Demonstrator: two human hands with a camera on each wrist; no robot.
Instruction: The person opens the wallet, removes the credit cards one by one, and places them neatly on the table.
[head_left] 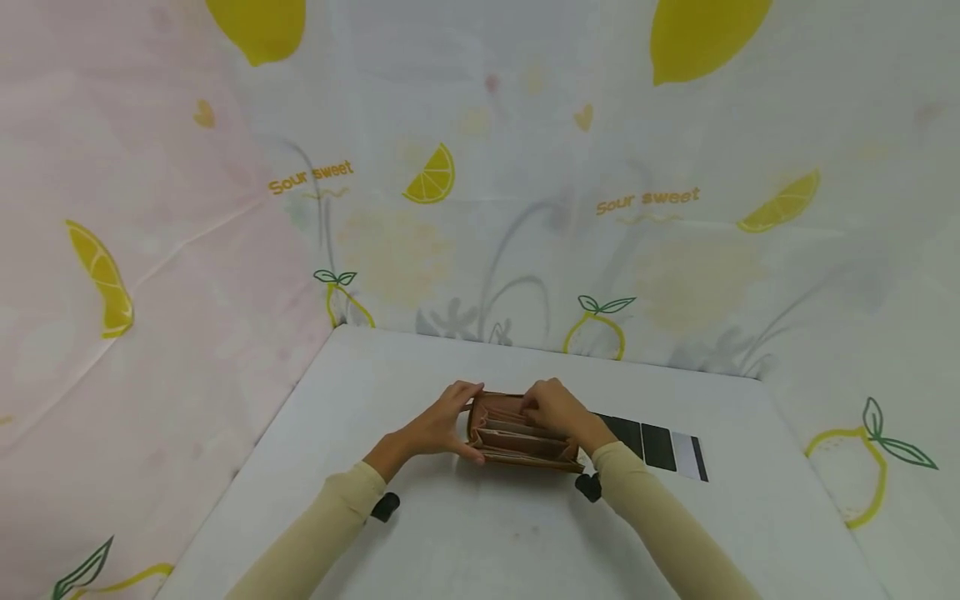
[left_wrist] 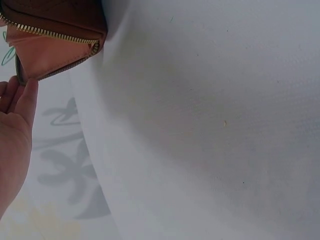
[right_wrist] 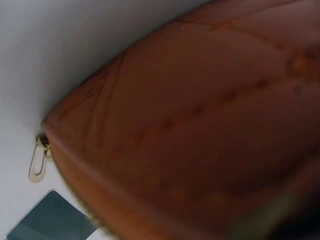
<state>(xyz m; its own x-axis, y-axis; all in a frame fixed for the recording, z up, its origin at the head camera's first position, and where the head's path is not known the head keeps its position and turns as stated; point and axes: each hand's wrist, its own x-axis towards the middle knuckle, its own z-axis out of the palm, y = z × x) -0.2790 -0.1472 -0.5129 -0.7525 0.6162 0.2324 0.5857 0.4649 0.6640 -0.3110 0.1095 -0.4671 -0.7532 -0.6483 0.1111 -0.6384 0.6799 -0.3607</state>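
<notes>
A brown zip-around wallet [head_left: 525, 457] stands unzipped on the white table, its pinkish inner compartments facing up. My left hand [head_left: 441, 423] grips its left end, thumb along the near edge and fingers at the far edge. In the left wrist view, the fingertips of that hand [left_wrist: 15, 130] touch the corner beside the zip. My right hand [head_left: 558, 410] bends over the wallet's far side, fingers dipping into a rear compartment; I cannot tell whether they pinch anything. The right wrist view is mostly stitched brown leather [right_wrist: 175, 95], with a gold zip pull [right_wrist: 37, 162] at one end.
Several flat cards lie in a row right of the wallet, among them a dark card [head_left: 658, 447] and a whitish card [head_left: 685, 454] with a dark stripe. My right forearm passes close to them. A lemon-print cloth [head_left: 480, 233] hangs behind the table's back edge.
</notes>
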